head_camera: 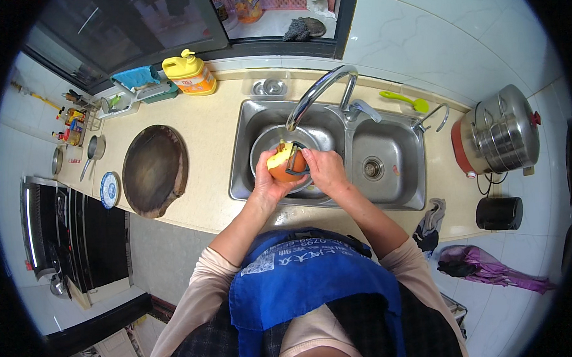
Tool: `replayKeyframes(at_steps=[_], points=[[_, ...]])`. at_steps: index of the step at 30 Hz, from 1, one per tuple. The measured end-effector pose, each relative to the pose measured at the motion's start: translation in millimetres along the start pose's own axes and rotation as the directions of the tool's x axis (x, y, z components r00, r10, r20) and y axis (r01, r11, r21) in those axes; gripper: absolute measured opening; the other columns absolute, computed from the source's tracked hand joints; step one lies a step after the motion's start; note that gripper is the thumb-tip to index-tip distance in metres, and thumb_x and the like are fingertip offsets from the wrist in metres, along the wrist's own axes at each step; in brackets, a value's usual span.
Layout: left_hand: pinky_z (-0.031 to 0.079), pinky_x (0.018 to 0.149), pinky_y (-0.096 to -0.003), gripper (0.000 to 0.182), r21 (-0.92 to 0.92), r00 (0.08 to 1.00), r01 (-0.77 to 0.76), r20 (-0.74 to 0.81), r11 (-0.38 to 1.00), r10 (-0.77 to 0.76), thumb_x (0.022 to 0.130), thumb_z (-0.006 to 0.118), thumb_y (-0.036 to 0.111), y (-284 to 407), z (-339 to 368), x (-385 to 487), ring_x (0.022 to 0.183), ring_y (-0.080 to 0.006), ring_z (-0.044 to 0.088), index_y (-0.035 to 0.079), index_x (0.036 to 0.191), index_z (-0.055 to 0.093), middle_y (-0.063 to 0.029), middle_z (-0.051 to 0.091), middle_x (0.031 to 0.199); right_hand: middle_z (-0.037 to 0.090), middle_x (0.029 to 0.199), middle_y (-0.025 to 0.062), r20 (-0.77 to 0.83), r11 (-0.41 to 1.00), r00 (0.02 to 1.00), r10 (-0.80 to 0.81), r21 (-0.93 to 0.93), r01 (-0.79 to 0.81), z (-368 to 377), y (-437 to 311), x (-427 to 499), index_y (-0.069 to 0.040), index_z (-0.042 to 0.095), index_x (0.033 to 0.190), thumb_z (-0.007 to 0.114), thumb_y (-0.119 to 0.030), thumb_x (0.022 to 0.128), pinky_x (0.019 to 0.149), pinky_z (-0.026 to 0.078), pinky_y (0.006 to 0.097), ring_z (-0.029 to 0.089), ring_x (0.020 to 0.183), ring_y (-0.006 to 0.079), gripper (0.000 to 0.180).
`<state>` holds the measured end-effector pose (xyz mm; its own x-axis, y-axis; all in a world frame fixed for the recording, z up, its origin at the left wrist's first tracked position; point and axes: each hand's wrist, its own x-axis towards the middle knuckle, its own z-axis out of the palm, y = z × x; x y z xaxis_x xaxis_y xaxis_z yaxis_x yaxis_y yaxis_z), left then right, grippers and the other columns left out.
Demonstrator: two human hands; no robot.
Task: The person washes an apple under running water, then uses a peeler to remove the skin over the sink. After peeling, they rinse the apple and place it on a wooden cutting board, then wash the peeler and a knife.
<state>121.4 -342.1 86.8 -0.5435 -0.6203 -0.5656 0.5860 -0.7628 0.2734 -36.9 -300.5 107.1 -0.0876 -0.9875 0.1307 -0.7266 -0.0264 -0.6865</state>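
Note:
My left hand [269, 184] cups a round orange-skinned fruit or vegetable [278, 161] from the left and below. Pale yellow flesh shows over its upper left part, while orange skin still covers the lower right. In my right hand [327, 170] is a dark-handled peeler [293, 160], its blade frame lying against the skin. Both hands are above the left basin of a stainless steel double sink [333, 125]. Beneath them stands a round metal bowl [266, 140], partly hidden by my hands and the produce. A few scraps of peel appear near the bowl.
A chrome faucet [318, 90] arches over the left basin. The right basin [384, 146] has a drain strainer. Left on the counter lie a round wooden chopping board [153, 169] and a patterned plate [109, 189]. A yellow detergent jug [190, 75] stands behind; a steamer pot [501, 131] is at right.

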Motion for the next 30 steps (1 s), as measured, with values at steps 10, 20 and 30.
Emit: replayKeyframes(at_steps=[10,20,30], points=[[0.042,0.096,-0.0540,0.059,-0.273,0.981,-0.164,0.054,0.948,0.186,0.082,0.048,0.048,27,7,-1,0.110,-0.0352,0.054,0.005,0.122,0.053,-0.0184,0.056,0.120,0.061,0.070,0.0244,-0.083,0.988,0.985,0.152,-0.023,-0.154,-5,73,-14,-0.001,0.065,0.075,0.043,-0.039,0.099,0.061,0.045,0.0512,0.061,0.066,0.0420,0.050],[0.042,0.099,-0.0492,0.060,-0.291,0.982,0.034,0.188,0.956,0.023,0.091,0.054,0.054,22,-2,2,0.113,-0.0394,0.048,0.007,0.127,0.049,-0.0192,0.049,0.126,0.062,0.070,0.0238,0.085,0.890,0.976,0.200,-0.432,-0.145,-12,103,-22,0.002,0.066,0.074,0.048,-0.037,0.097,0.064,0.048,0.0466,0.064,0.069,0.0383,0.048],[0.025,0.106,-0.0717,0.058,-0.200,0.951,0.137,0.301,0.970,-0.073,0.094,0.045,0.045,2,-19,-5,0.132,-0.0482,0.036,0.007,0.138,0.042,-0.0234,0.039,0.143,0.057,0.058,0.0148,0.297,0.809,0.933,0.202,0.487,-0.329,-1,29,1,0.004,0.064,0.080,0.041,-0.038,0.102,0.051,0.049,0.0341,0.061,0.049,0.0189,0.052]])
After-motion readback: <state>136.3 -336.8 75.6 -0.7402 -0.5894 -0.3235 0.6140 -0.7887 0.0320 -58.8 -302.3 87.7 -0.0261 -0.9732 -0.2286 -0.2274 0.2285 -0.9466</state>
